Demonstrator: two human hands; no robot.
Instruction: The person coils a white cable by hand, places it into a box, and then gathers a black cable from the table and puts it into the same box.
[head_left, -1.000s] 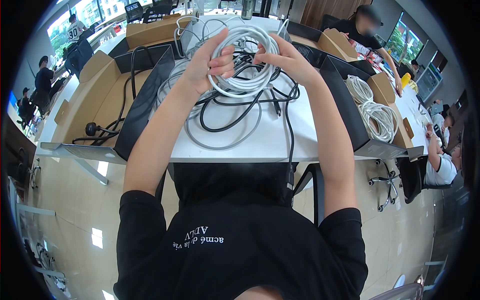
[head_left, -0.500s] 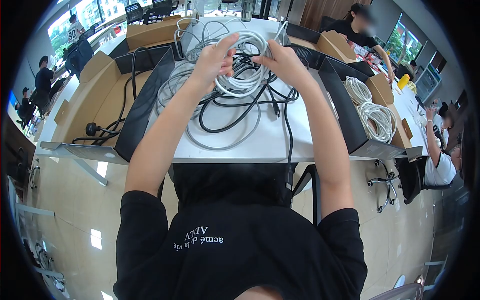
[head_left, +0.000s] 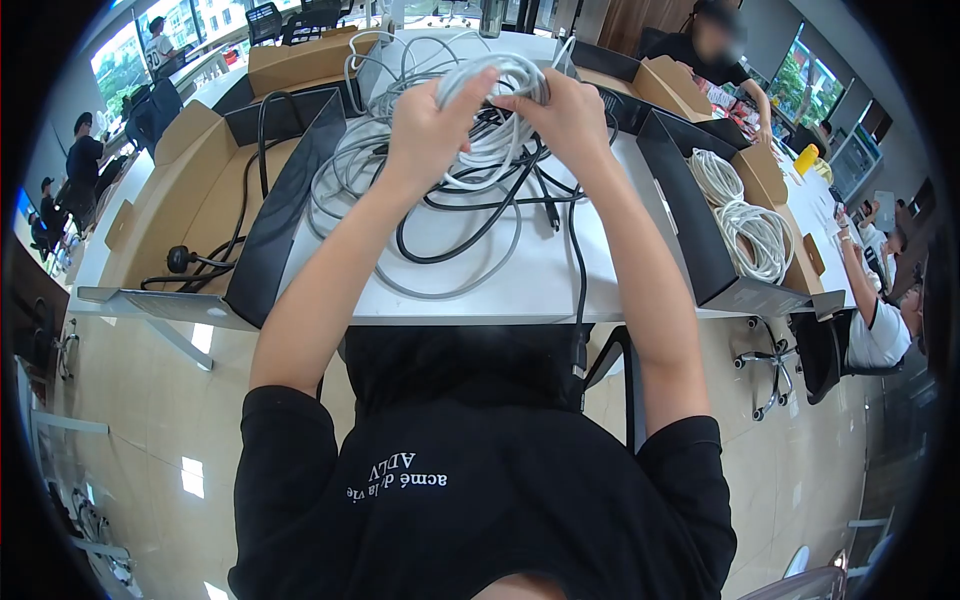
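A looped coil of white cable [head_left: 512,66] is held up over the middle of the table, gripped from both sides. My left hand [head_left: 428,132] is closed around its left side, thumb across the loops. On the opposite side, my right hand [head_left: 570,118] pinches the loops between thumb and fingers. Below and behind the coil lies a tangle of grey-white cables [head_left: 340,172]. Black cables [head_left: 436,262] run through that tangle, and one hangs over the table's front edge. My hands partly cover the coil.
An open cardboard box [head_left: 175,225] at left holds a black cable with a plug [head_left: 179,259]. The open box [head_left: 690,245] at right contains coiled white cables [head_left: 755,240]. More boxes stand behind. A person [head_left: 700,50] sits across at the back right; others sit farther off.
The coil has tilted, its upper loops now bunched and seen flatter. My left hand has turned slightly, and its thumb has shifted over the loops. The table items stay put.
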